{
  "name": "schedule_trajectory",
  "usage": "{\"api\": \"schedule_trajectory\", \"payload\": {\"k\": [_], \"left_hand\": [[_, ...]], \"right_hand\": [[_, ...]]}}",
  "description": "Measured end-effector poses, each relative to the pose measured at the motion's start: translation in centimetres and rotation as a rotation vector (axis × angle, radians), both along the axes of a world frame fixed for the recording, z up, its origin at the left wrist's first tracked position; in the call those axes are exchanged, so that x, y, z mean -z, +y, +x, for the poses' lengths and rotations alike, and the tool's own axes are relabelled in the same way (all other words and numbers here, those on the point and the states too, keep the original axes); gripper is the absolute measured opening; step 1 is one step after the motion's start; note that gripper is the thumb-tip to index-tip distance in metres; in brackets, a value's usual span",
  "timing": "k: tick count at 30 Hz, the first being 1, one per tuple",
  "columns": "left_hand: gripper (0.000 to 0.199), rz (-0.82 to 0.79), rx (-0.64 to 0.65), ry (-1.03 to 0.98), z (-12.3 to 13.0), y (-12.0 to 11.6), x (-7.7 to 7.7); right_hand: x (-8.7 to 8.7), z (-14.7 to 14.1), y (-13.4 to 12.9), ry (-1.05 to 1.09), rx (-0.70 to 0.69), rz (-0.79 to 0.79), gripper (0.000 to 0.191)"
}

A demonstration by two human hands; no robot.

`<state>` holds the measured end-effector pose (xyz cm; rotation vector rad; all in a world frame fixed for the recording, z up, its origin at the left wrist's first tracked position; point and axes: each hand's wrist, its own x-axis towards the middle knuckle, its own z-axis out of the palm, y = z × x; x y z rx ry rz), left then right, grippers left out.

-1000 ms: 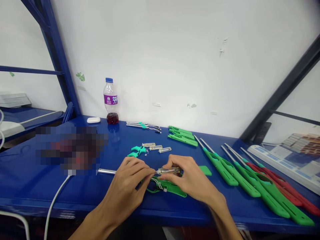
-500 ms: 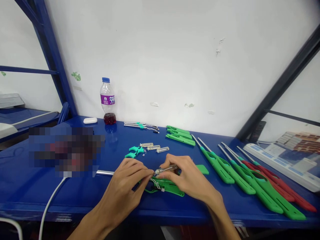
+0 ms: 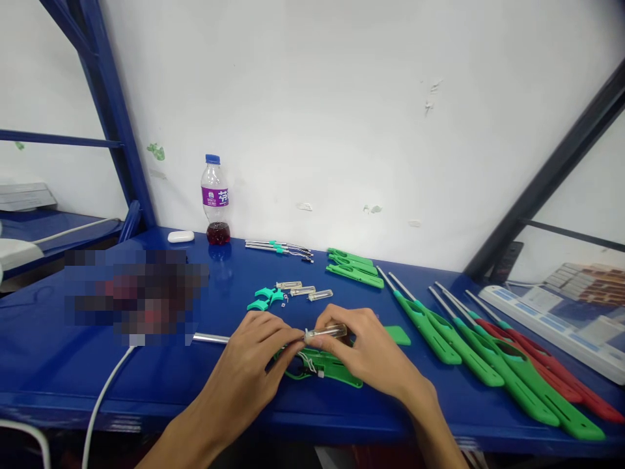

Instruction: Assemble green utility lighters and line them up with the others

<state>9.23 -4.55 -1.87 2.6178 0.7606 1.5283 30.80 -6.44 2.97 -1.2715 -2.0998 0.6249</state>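
My right hand [image 3: 364, 348] is closed round a small clear lighter fuel tank [image 3: 326, 333], held almost level with its nozzle end pointing left. At that nozzle end the fingertips of my left hand [image 3: 256, 348] are pinched together; whatever they grip is too small or hidden to make out. Below both hands lies an opened green lighter handle shell [image 3: 339, 371] with white wires and a small dark part inside. A metal lighter tube [image 3: 211, 338] sticks out leftward from behind my left hand. Beyond the hands are several more clear tanks [image 3: 321, 295] and teal trigger pieces [image 3: 258, 303].
Green half shells [image 3: 355, 275] and metal tubes with wires [image 3: 278, 247] lie by the wall. Long green lighters [image 3: 430, 332] and red ones [image 3: 551, 358] fill the right side, beside a white power strip [image 3: 551, 335]. A drink bottle [image 3: 215, 202] and white case [image 3: 180, 236] stand back left.
The whole view has shifted slightly, so things sit a little further right. Both hands keep nearly the same pose, with the tank's nozzle end still at my left fingertips.
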Motion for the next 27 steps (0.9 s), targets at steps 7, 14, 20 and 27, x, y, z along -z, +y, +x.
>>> {"api": "schedule_trajectory", "payload": {"k": [7, 14, 20, 27], "left_hand": [[0.015, -0.023, -0.021, 0.027, 0.0, 0.1, 0.0], [0.024, -0.069, -0.117, 0.086, -1.2, 0.4, -0.6], [0.025, -0.087, -0.178, 0.182, -4.0, 0.8, -2.5], [0.023, -0.225, -0.122, 0.345, -3.8, 0.7, -1.7]], "right_hand": [[-0.1, 0.6, 0.2, -0.043, 0.006, -0.054, 0.025], [-0.3, 1.0, 0.1, -0.111, 0.068, -0.031, 0.019], [-0.6, 2.0, -0.5, -0.255, 0.05, -0.019, 0.016], [-0.7, 2.5, -1.0, -0.329, 0.118, -0.082, 0.011]]}}
